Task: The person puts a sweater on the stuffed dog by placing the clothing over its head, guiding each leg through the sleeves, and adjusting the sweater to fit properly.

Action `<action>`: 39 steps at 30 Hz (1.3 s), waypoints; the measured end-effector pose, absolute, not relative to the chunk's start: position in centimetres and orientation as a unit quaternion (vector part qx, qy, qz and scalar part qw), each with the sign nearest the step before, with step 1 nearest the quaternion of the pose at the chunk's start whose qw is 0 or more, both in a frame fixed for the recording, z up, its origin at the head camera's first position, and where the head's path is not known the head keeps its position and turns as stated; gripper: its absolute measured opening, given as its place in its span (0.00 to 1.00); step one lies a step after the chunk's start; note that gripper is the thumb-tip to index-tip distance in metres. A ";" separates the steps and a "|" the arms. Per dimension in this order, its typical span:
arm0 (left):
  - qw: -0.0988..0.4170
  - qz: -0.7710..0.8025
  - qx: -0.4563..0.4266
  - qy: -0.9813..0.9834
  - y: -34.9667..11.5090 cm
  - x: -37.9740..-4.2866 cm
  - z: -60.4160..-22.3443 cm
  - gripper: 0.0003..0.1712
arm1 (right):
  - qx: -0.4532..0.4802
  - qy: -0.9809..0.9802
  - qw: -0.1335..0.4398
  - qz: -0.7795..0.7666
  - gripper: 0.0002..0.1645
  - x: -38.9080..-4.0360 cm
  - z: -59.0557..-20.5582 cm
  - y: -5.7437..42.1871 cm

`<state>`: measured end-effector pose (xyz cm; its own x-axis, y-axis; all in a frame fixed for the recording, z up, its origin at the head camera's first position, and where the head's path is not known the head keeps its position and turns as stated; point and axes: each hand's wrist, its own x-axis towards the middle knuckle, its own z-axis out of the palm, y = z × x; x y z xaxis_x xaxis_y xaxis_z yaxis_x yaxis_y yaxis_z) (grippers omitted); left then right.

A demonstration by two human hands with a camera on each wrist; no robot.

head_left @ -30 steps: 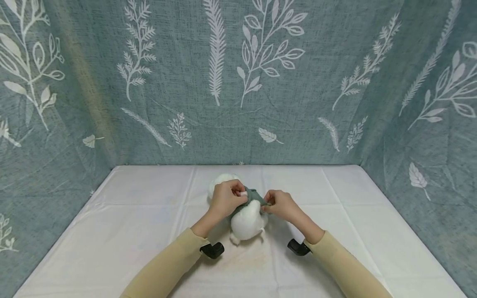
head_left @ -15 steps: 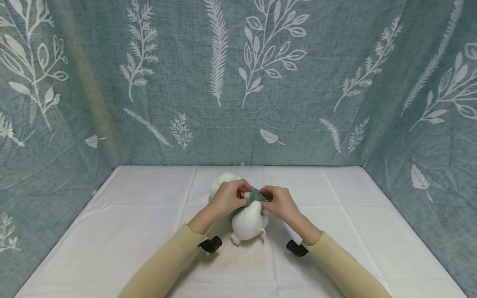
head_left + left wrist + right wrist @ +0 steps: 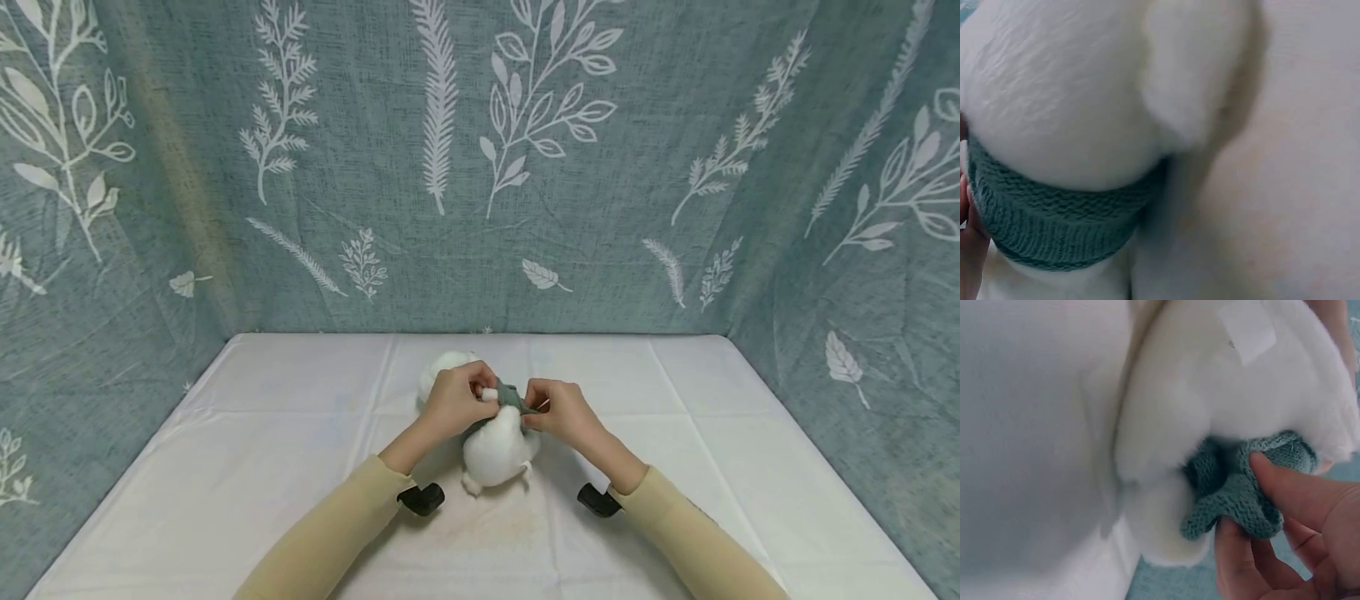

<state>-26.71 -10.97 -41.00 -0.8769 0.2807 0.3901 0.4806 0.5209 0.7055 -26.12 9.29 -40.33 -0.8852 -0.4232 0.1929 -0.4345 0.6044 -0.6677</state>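
Note:
A white plush toy (image 3: 495, 454) lies on the table with a green knitted garment (image 3: 510, 396) around its middle. In the left wrist view the ribbed knit band (image 3: 1063, 222) circles the white body. My left hand (image 3: 456, 400) pinches a small white limb-like part (image 3: 490, 394) beside the knit. Opposite it, my right hand (image 3: 562, 408) pinches the garment's edge. The right wrist view shows thumb and fingers on the bunched knit (image 3: 1241, 500), which has an opening in it. A white label (image 3: 1247, 331) is on the fur.
A white cloth (image 3: 285, 467) with fold creases covers the table. Green fabric with white leaf prints (image 3: 480, 250) hangs behind and along both sides. Black wrist cameras (image 3: 422, 498) sit below the beige sleeves (image 3: 330, 529).
My right hand moved in towards my left and up the knit, then shifted slightly back down. The garment's edge moved with it. My left hand stayed nearly in place.

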 end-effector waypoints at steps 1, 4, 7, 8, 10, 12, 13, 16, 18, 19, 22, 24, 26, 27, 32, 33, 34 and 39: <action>0.115 -0.458 -0.209 -0.856 -11.1 -26.7 -41.2 0.09 | 0.238 -0.897 0.002 0.372 0.12 -26.1 -40.4 9.3; 0.121 -0.497 -0.185 -0.839 -11.2 -26.6 -41.7 0.09 | 0.233 -0.902 -0.006 0.364 0.12 -25.9 -40.6 9.4; 0.123 -0.528 -0.159 -0.825 -11.2 -26.5 -41.9 0.09 | 0.224 -0.905 -0.010 0.362 0.12 -25.7 -40.7 9.5; 0.124 -0.536 -0.152 -0.821 -11.2 -26.5 -41.9 0.08 | 0.223 -0.905 -0.010 0.361 0.12 -25.7 -40.7 9.5; 0.122 -0.552 -0.135 -0.814 -11.1 -26.5 -42.0 0.08 | 0.224 -0.905 -0.009 0.361 0.13 -25.6 -40.8 9.6; 0.121 -0.569 -0.120 -0.805 -11.2 -26.5 -42.0 0.09 | 0.226 -0.905 -0.008 0.361 0.13 -25.6 -40.8 9.6; 0.120 -0.576 -0.115 -0.800 -11.2 -26.6 -42.1 0.08 | 0.226 -0.905 -0.007 0.361 0.14 -25.6 -40.8 9.6; 0.112 -0.588 -0.115 -0.793 -11.3 -26.6 -42.1 0.08 | 0.225 -0.907 -0.002 0.356 0.14 -25.7 -40.9 9.5; 0.102 -0.572 -0.135 -0.803 -11.4 -26.7 -41.9 0.08 | 0.224 -0.914 0.004 0.339 0.13 -25.7 -41.0 9.3; 0.094 -0.559 -0.148 -0.810 -11.5 -26.6 -41.7 0.08 | 0.225 -0.916 0.005 0.331 0.12 -25.7 -41.0 9.2; 0.075 -0.509 -0.189 -0.836 -11.7 -26.5 -40.8 0.09 | 0.235 -0.922 0.014 0.308 0.10 -25.9 -41.1 8.9; 0.066 -0.477 -0.207 -0.851 -11.9 -26.3 -40.1 0.09 | 0.241 -0.922 0.022 0.302 0.12 -26.0 -41.2 8.7; 0.059 -0.447 -0.219 -0.865 -12.0 -26.2 -39.5 0.09 | 0.248 -0.922 0.032 0.297 0.12 -26.2 -41.3 8.5; 0.056 -0.434 -0.223 -0.871 -12.0 -26.2 -39.3 0.08 | 0.250 -0.921 0.039 0.297 0.11 -26.2 -41.3 8.5; 0.033 -0.410 -0.226 -0.883 -11.9 -26.2 -38.9 0.11 | 0.259 -0.918 0.051 0.297 0.04 -26.5 -41.4 8.3; 0.030 -0.409 -0.228 -0.883 -11.9 -26.2 -38.9 0.12 | 0.262 -0.916 0.053 0.299 0.03 -26.5 -41.4 8.3; 0.029 -0.408 -0.232 -0.882 -11.9 -26.3 -38.9 0.13 | 0.265 -0.915 0.054 0.298 0.02 -26.6 -41.4 8.2; 0.048 -0.378 -0.255 -0.889 -11.6 -26.7 -39.3 0.13 | 0.274 -0.913 0.056 0.298 0.02 -26.8 -41.2 7.9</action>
